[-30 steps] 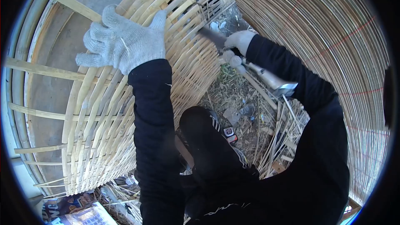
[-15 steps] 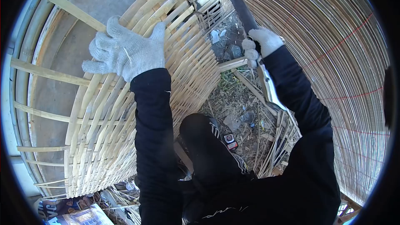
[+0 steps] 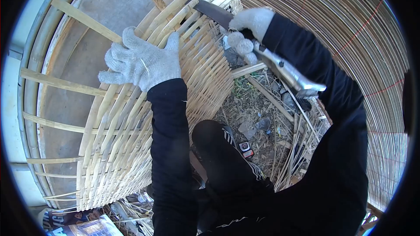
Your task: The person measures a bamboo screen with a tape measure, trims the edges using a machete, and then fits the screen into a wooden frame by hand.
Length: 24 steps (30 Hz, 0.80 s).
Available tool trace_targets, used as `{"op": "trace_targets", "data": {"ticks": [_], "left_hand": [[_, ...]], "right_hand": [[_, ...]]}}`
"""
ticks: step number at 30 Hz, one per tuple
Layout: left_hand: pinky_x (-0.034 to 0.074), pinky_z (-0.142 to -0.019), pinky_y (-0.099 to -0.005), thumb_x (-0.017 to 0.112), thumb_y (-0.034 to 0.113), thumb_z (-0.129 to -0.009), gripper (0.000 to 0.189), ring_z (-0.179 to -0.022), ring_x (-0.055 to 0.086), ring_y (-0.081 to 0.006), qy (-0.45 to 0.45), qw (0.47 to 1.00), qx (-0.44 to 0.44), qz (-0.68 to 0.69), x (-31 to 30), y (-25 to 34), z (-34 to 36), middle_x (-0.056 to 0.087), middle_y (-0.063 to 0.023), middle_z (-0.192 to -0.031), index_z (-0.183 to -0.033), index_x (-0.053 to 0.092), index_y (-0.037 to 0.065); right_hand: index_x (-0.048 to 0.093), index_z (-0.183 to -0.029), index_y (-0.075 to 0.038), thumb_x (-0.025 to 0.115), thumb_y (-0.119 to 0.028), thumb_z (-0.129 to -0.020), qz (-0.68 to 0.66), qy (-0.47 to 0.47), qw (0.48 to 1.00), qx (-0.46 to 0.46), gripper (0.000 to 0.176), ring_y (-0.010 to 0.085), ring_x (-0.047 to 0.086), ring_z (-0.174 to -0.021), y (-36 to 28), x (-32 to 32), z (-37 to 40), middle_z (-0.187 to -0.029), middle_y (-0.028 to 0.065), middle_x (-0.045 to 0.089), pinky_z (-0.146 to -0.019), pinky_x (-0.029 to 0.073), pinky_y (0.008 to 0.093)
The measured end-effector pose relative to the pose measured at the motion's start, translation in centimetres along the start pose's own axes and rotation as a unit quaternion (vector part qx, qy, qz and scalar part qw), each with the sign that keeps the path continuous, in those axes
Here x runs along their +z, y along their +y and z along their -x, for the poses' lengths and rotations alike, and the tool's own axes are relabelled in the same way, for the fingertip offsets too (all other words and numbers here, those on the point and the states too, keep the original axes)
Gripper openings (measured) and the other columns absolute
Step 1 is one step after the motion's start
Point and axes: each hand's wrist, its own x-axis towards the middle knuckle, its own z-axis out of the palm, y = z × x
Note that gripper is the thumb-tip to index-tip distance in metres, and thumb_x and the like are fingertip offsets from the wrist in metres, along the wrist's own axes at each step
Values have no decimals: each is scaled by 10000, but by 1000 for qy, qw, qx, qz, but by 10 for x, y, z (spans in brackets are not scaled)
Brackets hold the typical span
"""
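A woven bamboo panel point(image 3: 199, 76) stands tilted in front of me, its pale strips crossing over and under. My left hand point(image 3: 142, 61), in a white knit glove, lies on its upper left part with the fingers spread. Also gloved, my right hand point(image 3: 251, 28) is wrapped round a machete point(image 3: 213, 14). Its dark blade points up and left, and the tip overlaps the panel's upper right strips. The shiny handle end point(image 3: 299, 83) sticks out below the fist.
Bamboo slat ends point(image 3: 61, 81) jut left from the panel. A slatted blind point(image 3: 350, 30) curves along the right. Bamboo scraps point(image 3: 291, 157) and litter cover the ground, where a tape measure point(image 3: 246, 148) lies by my knee. A printed poster point(image 3: 87, 225) is at lower left.
My right hand has swung the machete left; its blade, which pointed up beside the blind, now reaches the panel's upper edge. My left hand stays spread on the panel.
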Motion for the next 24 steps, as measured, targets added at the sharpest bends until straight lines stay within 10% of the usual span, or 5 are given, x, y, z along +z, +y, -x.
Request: {"op": "trace_targets", "data": {"ticks": [8, 10, 14, 16, 24], "left_hand": [[102, -1057, -752, 853, 598, -590, 856, -1271, 361, -416, -16, 1000, -6, 6, -6, 2, -1, 478, -193, -1200, -1235, 532, 136], [105, -1054, -755, 858, 579, -598, 840, -1265, 364, -415, -24, 999, -4, 26, -4, 6, -4, 477, -190, -1200, -1234, 532, 136], [115, -1055, -753, 866, 545, -607, 806, -1257, 367, -411, 12, 999, -2, 33, -1, -2, 1, 472, -181, -1190, -1216, 533, 135], [117, -1056, -752, 867, 542, -605, 805, -1258, 366, -411, 9, 1000, 0, 29, 0, 1, -2, 471, -180, -1185, -1213, 531, 134], [147, -1051, -732, 862, 516, -614, 767, -1270, 372, -381, -7, 997, 18, 73, -10, -5, 6, 500, -175, -1162, -1208, 527, 165]], "right_hand": [[738, -987, -73, 652, -83, -854, 386, -82, 918, 33, 158, 174, 676, -811, -47, 13, -40, -894, 87, 705, -727, 538, 314], [736, -992, -89, 673, -113, -837, 332, -33, 939, -79, 169, 194, 679, -823, -43, 9, -32, -916, 80, 704, -731, 534, 316], [738, -1026, -128, 669, -119, -833, 206, -120, 968, 79, 205, 275, 690, -845, -43, 12, -41, -963, 99, 714, -753, 541, 329], [737, -1029, -128, 653, -87, -842, 356, -11, 933, -39, 209, 289, 694, -875, -52, 21, -24, -957, 104, 718, -768, 544, 349], [740, -1032, -154, 664, -109, -781, 387, 8, 921, 49, 267, 310, 697, -899, -71, 37, 9, -942, 93, 716, -808, 551, 396]]}}
